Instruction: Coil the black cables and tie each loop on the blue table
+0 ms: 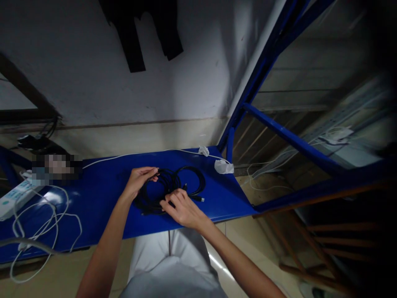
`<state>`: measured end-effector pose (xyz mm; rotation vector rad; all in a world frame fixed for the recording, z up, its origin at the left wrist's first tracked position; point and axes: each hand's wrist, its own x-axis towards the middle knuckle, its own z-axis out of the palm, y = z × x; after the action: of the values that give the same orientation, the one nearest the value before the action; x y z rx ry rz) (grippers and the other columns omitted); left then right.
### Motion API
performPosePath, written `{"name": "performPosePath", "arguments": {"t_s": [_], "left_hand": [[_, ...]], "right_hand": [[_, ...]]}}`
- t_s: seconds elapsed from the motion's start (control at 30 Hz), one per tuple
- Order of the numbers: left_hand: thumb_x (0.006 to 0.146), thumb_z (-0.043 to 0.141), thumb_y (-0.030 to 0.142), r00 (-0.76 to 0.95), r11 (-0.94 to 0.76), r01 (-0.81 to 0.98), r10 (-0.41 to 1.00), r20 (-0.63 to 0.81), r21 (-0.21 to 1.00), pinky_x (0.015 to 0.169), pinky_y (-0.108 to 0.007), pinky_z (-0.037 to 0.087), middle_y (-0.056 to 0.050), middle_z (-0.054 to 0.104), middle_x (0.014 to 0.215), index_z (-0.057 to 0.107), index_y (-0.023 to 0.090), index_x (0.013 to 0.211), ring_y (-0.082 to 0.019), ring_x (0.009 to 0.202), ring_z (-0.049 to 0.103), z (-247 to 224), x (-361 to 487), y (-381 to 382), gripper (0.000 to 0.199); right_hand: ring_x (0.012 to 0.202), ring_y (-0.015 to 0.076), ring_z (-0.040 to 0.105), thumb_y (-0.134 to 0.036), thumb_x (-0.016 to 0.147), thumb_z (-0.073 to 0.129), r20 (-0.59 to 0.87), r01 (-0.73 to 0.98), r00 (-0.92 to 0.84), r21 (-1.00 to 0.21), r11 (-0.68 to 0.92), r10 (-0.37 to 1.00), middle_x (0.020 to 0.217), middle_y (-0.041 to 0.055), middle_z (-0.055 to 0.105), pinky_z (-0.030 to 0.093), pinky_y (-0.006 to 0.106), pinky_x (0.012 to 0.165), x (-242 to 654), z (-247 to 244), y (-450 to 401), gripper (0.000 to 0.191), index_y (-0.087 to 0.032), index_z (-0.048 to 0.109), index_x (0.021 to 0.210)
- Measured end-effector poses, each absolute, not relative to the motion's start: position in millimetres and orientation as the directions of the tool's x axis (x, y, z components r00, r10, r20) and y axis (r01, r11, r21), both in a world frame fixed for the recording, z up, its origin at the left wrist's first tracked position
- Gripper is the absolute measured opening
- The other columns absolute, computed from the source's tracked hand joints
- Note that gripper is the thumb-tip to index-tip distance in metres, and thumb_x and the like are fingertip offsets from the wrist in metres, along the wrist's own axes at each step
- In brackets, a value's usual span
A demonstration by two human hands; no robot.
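Observation:
A black cable (145, 194) lies coiled in loops on the blue table, in front of my body. My left hand (140, 180) pinches the far left side of the coil between thumb and fingers. On the near right side of the same coil, my right hand (181, 209) has its fingers curled onto the loops; its fingertips partly cover the cable. A second, smaller loop of black cable (201, 180) touches the coil on the right. One silver-tipped plug (200, 199) sticks out just right of my right hand.
At the left, a white power strip (15, 198) and tangled white cords (56, 215) reach over the blue table's (102, 207) front edge. Along the back runs a thin white cable (139, 154), with crumpled white plastic (223, 167) at the right. A blue metal frame (288, 134) rises on the right.

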<state>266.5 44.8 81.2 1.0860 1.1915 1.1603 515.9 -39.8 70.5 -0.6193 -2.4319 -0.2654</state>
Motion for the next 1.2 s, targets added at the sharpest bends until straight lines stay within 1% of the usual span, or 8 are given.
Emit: {"name": "performPosePath", "arguments": {"t_s": [0.13, 0.27, 0.4, 0.5, 0.67, 0.83, 0.93, 1.2], "left_hand": [[0.071, 0.099, 0.055, -0.069, 0.176, -0.118, 0.98, -0.185, 0.977, 0.069, -0.031, 0.061, -0.014, 0.083, 0.097, 0.086, 0.011, 0.108, -0.018, 0.071, 0.074, 72, 238, 41, 0.059], [0.072, 0.098, 0.057, -0.208, 0.107, -0.133, 0.969, -0.133, 0.985, 0.066, -0.028, 0.058, -0.009, 0.079, 0.088, 0.084, 0.01, 0.108, -0.015, 0.068, 0.069, 66, 207, 48, 0.061], [0.08, 0.088, 0.059, -0.349, -0.018, 0.243, 0.931, 0.105, 0.97, 0.062, -0.027, 0.052, -0.006, 0.075, 0.081, 0.083, 0.014, 0.104, -0.015, 0.064, 0.064, 50, 170, 68, 0.052], [0.082, 0.084, 0.056, -0.372, 0.015, 0.602, 0.89, 0.263, 0.798, 0.075, -0.032, 0.057, -0.007, 0.078, 0.084, 0.084, 0.018, 0.099, -0.022, 0.077, 0.072, 34, 145, 79, 0.042], [0.098, 0.064, 0.056, -0.243, -0.063, 0.785, 0.884, 0.399, 0.617, 0.088, -0.039, 0.059, -0.012, 0.082, 0.097, 0.083, 0.019, 0.103, -0.028, 0.086, 0.076, 14, 117, 77, 0.042], [0.106, 0.045, 0.049, -0.015, -0.192, 0.84, 0.927, 0.376, 0.507, 0.096, -0.046, 0.058, -0.014, 0.076, 0.098, 0.078, 0.016, 0.129, -0.031, 0.092, 0.073, 5, 108, 68, 0.052], [0.107, 0.041, 0.045, 0.014, -0.202, 0.857, 0.929, 0.37, 0.474, 0.1, -0.051, 0.056, -0.015, 0.074, 0.102, 0.072, 0.013, 0.14, -0.033, 0.099, 0.07, 4, 108, 64, 0.056], [0.103, 0.051, 0.04, -0.385, 0.082, 0.856, 0.761, 0.523, 0.511, 0.121, -0.066, 0.037, -0.02, 0.068, 0.129, 0.07, 0.014, 0.131, -0.041, 0.136, 0.057, 20, 83, 55, 0.042]], "right_hand": [[0.105, 0.0235, 0.059, -0.016, 0.11, 0.058, 0.619, 0.449, -0.714, 0.044, 0.892, 0.329, 0.111, 0.0102, 0.071, 0.05, 0.041, 0.102, 498, 74, -34, 0.023, -0.018, 0.069, 0.13], [0.105, 0.0232, 0.059, -0.016, 0.111, 0.057, 0.634, 0.439, -0.704, 0.035, 0.898, 0.319, 0.111, 0.0097, 0.072, 0.05, 0.04, 0.102, 494, 77, -31, 0.023, -0.016, 0.068, 0.131], [0.107, 0.0239, 0.058, -0.016, 0.112, 0.055, 0.616, 0.454, -0.707, 0.018, 0.891, 0.347, 0.111, 0.011, 0.072, 0.049, 0.042, 0.101, 492, 72, -23, 0.025, -0.016, 0.067, 0.134], [0.105, 0.0241, 0.057, -0.016, 0.112, 0.057, 0.623, 0.456, -0.697, 0.004, 0.89, 0.355, 0.111, 0.0117, 0.07, 0.047, 0.042, 0.101, 486, 65, -15, 0.024, -0.014, 0.066, 0.133], [0.104, 0.0237, 0.056, -0.016, 0.112, 0.056, 0.613, 0.464, -0.681, -0.063, 0.884, 0.401, 0.112, 0.0122, 0.069, 0.046, 0.04, 0.096, 476, 55, -9, 0.023, -0.013, 0.065, 0.133], [0.107, 0.0241, 0.055, -0.014, 0.113, 0.054, 0.576, 0.469, -0.687, -0.114, 0.876, 0.443, 0.114, 0.0127, 0.068, 0.045, 0.041, 0.095, 474, 44, -8, 0.024, -0.014, 0.064, 0.134], [0.107, 0.0241, 0.055, -0.013, 0.113, 0.053, 0.565, 0.469, -0.688, -0.133, 0.873, 0.456, 0.115, 0.0128, 0.068, 0.044, 0.041, 0.095, 473, 41, -8, 0.025, -0.015, 0.063, 0.135], [0.107, 0.024, 0.055, -0.014, 0.113, 0.053, 0.527, 0.46, -0.709, -0.157, 0.874, 0.468, 0.115, 0.0122, 0.066, 0.045, 0.04, 0.095, 469, 44, -10, 0.023, -0.015, 0.063, 0.134]]}}
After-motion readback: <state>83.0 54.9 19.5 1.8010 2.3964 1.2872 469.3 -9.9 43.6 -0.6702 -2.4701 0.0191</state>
